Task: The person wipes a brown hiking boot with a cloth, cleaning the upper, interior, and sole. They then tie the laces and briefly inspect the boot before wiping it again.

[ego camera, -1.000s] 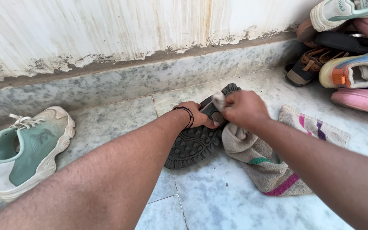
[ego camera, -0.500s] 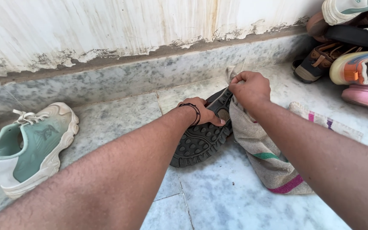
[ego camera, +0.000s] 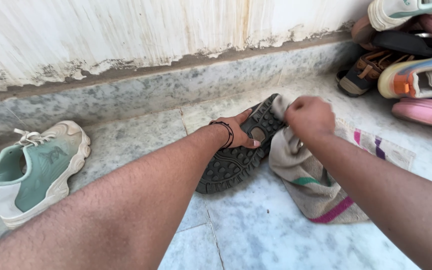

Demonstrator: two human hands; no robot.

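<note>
Marble floor [ego camera: 276, 235], near edge bare. Striped beige cloth [ego camera: 321, 195] lies on it, one end bunched in the right hand [ego camera: 310, 116], grip closed on the cloth against the shoe's sole. Dark shoe [ego camera: 236, 160] on its side, sole up; left hand [ego camera: 238, 132] clasps it. Farther left, green sneaker [ego camera: 31, 175]. Far right, shoe pile [ego camera: 411, 65] by wall.

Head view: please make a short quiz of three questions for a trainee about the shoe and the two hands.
1. True or false: the dark shoe lies with its sole turned up.
2. Which hand grips the beige cloth? A) left hand B) right hand
3. What footwear lies left of the arms?

Key:
1. True.
2. B; the left hand steadies the shoe.
3. A green and white sneaker.
</note>
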